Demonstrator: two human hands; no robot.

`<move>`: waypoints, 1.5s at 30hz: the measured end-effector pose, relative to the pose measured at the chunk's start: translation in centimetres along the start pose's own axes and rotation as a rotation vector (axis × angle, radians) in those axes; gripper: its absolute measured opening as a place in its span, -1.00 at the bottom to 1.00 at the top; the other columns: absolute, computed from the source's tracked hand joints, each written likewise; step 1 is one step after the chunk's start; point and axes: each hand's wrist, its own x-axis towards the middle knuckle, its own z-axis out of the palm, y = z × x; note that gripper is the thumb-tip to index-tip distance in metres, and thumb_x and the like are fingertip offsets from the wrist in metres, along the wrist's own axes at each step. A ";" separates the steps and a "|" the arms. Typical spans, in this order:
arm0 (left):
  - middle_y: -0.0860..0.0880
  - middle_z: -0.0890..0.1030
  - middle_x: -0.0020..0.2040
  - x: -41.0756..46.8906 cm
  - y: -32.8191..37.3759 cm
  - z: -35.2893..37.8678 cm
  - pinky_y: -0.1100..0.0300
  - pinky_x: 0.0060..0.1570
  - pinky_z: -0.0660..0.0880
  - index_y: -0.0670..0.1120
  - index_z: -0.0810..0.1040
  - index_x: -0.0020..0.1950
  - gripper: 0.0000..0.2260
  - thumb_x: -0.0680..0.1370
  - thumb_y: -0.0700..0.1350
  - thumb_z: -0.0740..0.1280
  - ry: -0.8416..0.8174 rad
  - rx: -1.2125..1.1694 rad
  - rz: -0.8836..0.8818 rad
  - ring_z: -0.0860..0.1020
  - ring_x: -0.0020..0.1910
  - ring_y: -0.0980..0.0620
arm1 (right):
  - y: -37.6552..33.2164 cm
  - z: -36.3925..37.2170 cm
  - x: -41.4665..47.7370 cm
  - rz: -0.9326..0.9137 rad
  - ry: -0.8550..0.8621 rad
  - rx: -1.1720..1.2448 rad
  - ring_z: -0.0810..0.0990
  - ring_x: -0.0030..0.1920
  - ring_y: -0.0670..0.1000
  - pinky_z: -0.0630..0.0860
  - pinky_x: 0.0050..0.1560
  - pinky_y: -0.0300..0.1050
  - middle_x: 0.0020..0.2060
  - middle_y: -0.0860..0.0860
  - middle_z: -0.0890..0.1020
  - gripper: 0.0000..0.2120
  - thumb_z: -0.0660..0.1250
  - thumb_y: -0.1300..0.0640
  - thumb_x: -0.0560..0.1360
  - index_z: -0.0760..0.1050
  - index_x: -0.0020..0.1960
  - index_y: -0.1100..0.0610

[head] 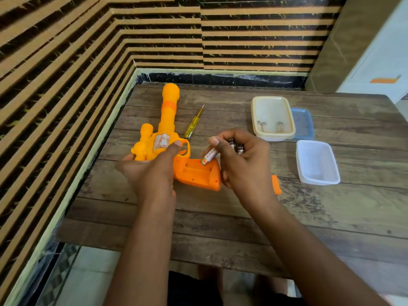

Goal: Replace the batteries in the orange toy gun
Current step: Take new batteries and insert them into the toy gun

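Note:
The orange toy gun (168, 120) lies on the wooden table (242, 208), barrel pointing away. Its handle's battery compartment (197, 173) is open and faces up. My left hand (152, 166) grips the gun's body, thumb on the sticker near the trigger guard. My right hand (240, 155) pinches a battery (209, 157) between thumb and forefinger, its tip at the compartment's upper edge. More batteries (236, 146) are tucked in the curled fingers of that hand. The orange compartment cover (276, 184) lies on the table to the right of my right wrist.
A yellow-handled screwdriver (192, 124) lies beside the gun's barrel. A cream container (272, 118) holding a few batteries stands at the right, with a blue lid (303, 123) behind it and a clear empty container (316, 162) nearer. Striped walls close the left and far sides.

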 end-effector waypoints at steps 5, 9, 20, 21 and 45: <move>-0.05 0.74 -0.11 -1.2 -0.1 0.8 0.02 -0.27 0.68 -0.09 0.62 -0.04 -0.61 0.25 -0.15 0.71 -0.003 -0.100 -0.139 0.74 -0.27 0.06 | -0.4 -0.8 -0.2 -0.289 -0.035 -0.253 0.68 -0.14 -0.11 0.53 -0.11 -0.21 -0.21 -0.11 0.72 -0.94 0.48 0.16 0.57 0.68 -0.08 0.10; -0.07 0.76 0.07 -1.4 -0.8 1.4 0.01 -0.09 0.69 -0.08 0.67 0.20 -0.64 0.43 -0.13 0.61 -0.111 -0.258 -0.222 0.75 0.02 -0.05 | -0.9 -1.4 -0.4 -0.476 -0.069 -0.357 0.65 -0.14 -0.26 0.47 -0.08 -0.41 -0.19 -0.19 0.70 -0.97 0.49 0.20 0.55 0.70 -0.07 0.13; -0.21 0.69 0.22 -4.6 -1.2 3.5 0.11 -0.24 0.64 -0.13 0.57 0.39 -0.69 0.66 -0.11 0.32 -0.200 -0.554 -0.300 0.73 -0.10 -0.06 | -0.8 -3.3 0.4 -0.733 -0.149 -0.583 0.67 -0.24 -0.01 0.53 -0.19 -0.15 -0.21 0.06 0.74 -0.91 0.49 0.20 0.56 0.71 -0.07 0.23; -0.22 0.68 0.23 -4.8 -1.2 3.6 0.11 -0.25 0.64 -0.14 0.55 0.41 -0.68 0.66 -0.11 0.32 -0.220 -0.564 -0.313 0.73 -0.08 -0.08 | -0.7 -3.5 0.4 -0.747 -0.152 -0.602 0.67 -0.23 0.00 0.54 -0.19 -0.13 -0.21 0.06 0.74 -0.91 0.49 0.20 0.56 0.71 -0.07 0.23; -0.24 0.71 0.17 -5.1 0.2 3.1 -0.04 -0.04 0.70 -0.14 0.53 0.40 -0.69 0.66 -0.14 0.33 -0.288 -0.610 -0.371 0.75 0.02 -0.18 | -1.7 -4.1 1.5 0.274 0.054 0.352 0.31 -0.51 -0.06 0.21 -0.54 -0.25 -0.14 0.24 0.73 -0.67 0.22 0.09 0.73 0.56 0.02 0.35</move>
